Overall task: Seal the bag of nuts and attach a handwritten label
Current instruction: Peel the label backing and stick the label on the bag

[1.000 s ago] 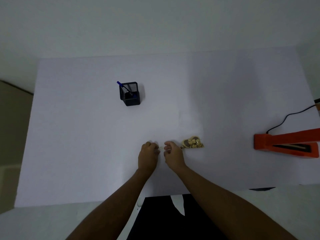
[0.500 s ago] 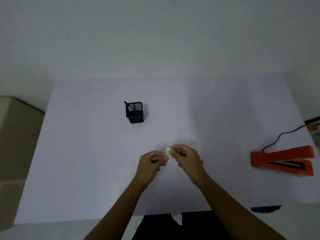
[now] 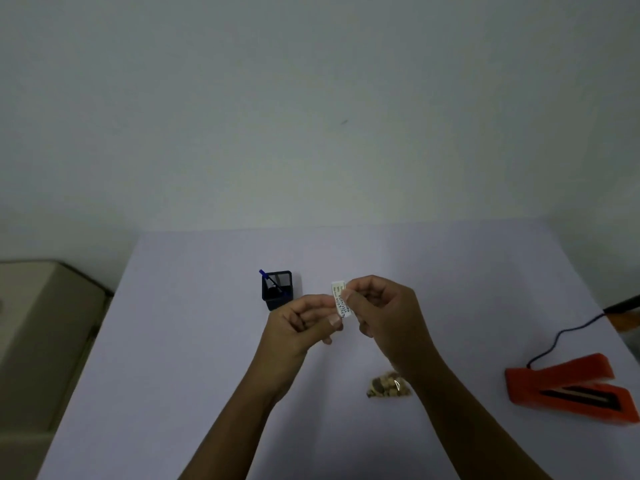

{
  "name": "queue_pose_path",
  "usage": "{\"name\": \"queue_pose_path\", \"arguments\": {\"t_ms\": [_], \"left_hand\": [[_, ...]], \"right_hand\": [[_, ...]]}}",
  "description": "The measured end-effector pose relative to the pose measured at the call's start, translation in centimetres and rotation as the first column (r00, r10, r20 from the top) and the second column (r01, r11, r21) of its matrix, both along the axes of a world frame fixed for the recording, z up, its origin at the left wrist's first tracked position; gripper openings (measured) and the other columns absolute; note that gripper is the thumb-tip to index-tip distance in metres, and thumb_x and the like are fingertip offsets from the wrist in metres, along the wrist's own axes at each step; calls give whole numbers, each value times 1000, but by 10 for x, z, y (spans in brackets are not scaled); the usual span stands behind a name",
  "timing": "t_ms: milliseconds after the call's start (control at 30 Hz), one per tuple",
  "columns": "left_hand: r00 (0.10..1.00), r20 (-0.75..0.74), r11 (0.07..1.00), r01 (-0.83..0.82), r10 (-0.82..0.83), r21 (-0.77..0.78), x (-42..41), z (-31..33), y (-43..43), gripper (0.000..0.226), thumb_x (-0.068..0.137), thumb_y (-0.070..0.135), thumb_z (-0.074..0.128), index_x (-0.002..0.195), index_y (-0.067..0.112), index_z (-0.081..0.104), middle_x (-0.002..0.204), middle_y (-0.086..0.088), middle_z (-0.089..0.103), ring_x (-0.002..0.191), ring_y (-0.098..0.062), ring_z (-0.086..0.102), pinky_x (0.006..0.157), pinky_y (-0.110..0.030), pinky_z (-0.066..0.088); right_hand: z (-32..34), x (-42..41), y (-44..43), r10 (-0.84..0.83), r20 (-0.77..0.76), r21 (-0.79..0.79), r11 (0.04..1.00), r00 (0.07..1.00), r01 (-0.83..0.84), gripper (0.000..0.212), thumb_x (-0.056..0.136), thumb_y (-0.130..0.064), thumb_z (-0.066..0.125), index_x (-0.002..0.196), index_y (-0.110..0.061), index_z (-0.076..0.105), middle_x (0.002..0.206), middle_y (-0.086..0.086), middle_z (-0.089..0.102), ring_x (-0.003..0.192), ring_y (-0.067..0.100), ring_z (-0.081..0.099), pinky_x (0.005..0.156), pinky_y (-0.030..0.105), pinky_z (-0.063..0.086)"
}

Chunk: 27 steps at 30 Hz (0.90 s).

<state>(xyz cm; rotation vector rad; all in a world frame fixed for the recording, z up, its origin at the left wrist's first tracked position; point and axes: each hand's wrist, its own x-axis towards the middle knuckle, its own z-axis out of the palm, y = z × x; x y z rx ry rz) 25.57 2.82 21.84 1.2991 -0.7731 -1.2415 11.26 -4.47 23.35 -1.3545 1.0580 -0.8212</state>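
Observation:
A small white label (image 3: 341, 299) with dark handwriting is held upright above the table between both hands. My right hand (image 3: 388, 317) pinches its right edge with thumb and forefinger. My left hand (image 3: 301, 323) pinches its lower left edge. The small clear bag of nuts (image 3: 386, 389) lies on the white table (image 3: 173, 341) below my right wrist, partly hidden by the forearm.
A black mesh pen holder (image 3: 277, 289) with a blue pen (image 3: 268, 279) stands just left of my hands. An orange heat sealer (image 3: 568, 386) with a black cable (image 3: 561, 337) sits at the right. A beige cabinet (image 3: 38, 327) stands left of the table.
Both hands have lifted the label off the table and raised it. The view has tilted up, and the bag of nuts now shows below my right wrist.

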Motion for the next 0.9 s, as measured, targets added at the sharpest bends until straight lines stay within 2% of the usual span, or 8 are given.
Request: {"name": "queue_pose_path", "arguments": {"t_ms": [233,367,500,667,900], "left_hand": [[1000,26,1000,-6,6,-13,-7,15,-8,20,85,12,66,103,8,72,89,-13,75,75,-21,69,69,-36,54],[1000,-11,999,11,-11,-34,-10,22,-8,33,77,22,67,106,6,71,88,-14,74,73,-18,67,66,-32,54],[999,-3,998,32,-32,-62,-12,27,-7,31,78,21,67,106,9,70,91,-9,76,75,-18,69,66,-29,56],[1000,10,997,5,-5,-79,-17,34,-5,27,73,18,70,100,14,71,91,-6,77,75,-17,71,65,-28,58],[999,33,995,-25,28,-102,-23,41,-1,23,73,20,70,95,16,72,83,-6,77,70,-16,71,63,-27,58]], "right_hand": [[18,-3,-5,-5,-29,-146,989,1000,1,8,85,-6,70,83,-13,72,65,-4,70,52,4,58,50,11,43],[27,-7,-5,-12,30,-67,998,999,14,8,86,-4,68,83,-10,71,61,-1,68,46,7,52,45,18,42],[34,-10,-4,-50,93,25,999,994,48,9,86,-3,67,83,-10,72,61,2,69,44,10,49,42,21,39],[41,-12,0,-64,111,29,998,992,61,10,86,-3,68,82,-11,72,65,3,71,44,7,51,42,21,38],[48,-17,7,-40,100,-54,998,994,46,7,85,-4,69,85,-10,72,72,6,74,48,5,56,42,19,39]]}}
